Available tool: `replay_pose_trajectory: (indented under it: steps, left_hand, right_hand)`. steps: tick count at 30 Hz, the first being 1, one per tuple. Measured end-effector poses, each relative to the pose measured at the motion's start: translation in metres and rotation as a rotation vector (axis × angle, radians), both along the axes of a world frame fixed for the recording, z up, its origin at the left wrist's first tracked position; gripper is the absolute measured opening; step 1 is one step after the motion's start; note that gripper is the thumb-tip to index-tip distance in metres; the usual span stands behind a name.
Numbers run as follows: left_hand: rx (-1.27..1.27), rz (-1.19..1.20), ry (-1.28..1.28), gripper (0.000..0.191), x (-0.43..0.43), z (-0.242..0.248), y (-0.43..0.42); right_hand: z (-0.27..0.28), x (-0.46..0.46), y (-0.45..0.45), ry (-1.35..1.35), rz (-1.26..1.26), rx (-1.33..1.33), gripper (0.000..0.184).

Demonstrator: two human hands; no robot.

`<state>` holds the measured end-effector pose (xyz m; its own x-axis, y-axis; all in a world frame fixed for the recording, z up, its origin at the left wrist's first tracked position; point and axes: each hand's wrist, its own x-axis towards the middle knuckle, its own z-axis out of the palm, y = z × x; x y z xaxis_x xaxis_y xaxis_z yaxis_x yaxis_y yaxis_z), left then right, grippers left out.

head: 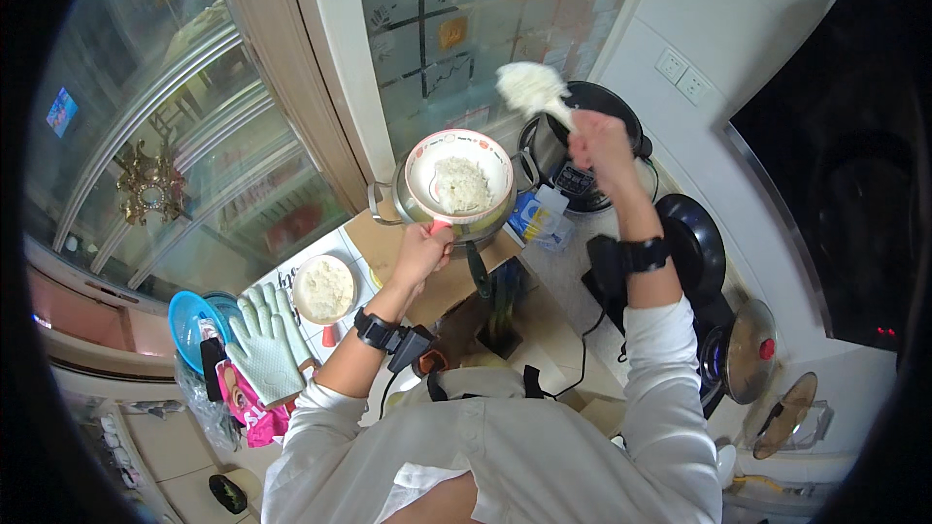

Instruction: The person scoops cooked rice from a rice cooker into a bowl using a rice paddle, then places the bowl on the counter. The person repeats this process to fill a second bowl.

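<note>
My left hand grips the pink handle of a white bowl with a patterned rim. Cooked white rice lies in that bowl, which is held above a metal pot. Raised at the right, my right hand holds a white rice paddle heaped with a clump of rice. Behind the paddle stands a dark rice cooker with a button panel; its inside is hidden from me. A second handled bowl of rice rests at the lower left, its red handle toward me.
Pale silicone oven gloves and a blue plastic basin are at the left. A black wok and a glass-lidded pan stand along the right wall. A blue pack sits between pot and cooker. A dark green handle juts toward me.
</note>
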<state>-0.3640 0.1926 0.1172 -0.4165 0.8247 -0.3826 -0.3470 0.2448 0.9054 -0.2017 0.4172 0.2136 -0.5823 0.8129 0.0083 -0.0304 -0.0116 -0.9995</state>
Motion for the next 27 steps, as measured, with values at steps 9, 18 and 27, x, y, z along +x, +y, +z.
replay_pose_trajectory:
  steps: [9,18,27]
  left_hand:
    - [0.050,-0.002,-0.027,0.018,-0.005,-0.015,-0.059]
    - [0.009,0.050,-0.032,0.016,-0.007,-0.044,-0.149]
    - [-0.060,-0.001,0.254,0.017,0.005,-0.078,-0.230]
  right_hand:
    - [-0.052,-0.039,-0.168,-0.753,0.159,1.499,0.032]
    - [0.012,-0.042,-0.217,-0.513,0.178,1.114,0.016]
    - [-0.043,-0.044,-0.337,-0.802,0.347,1.239,0.006]
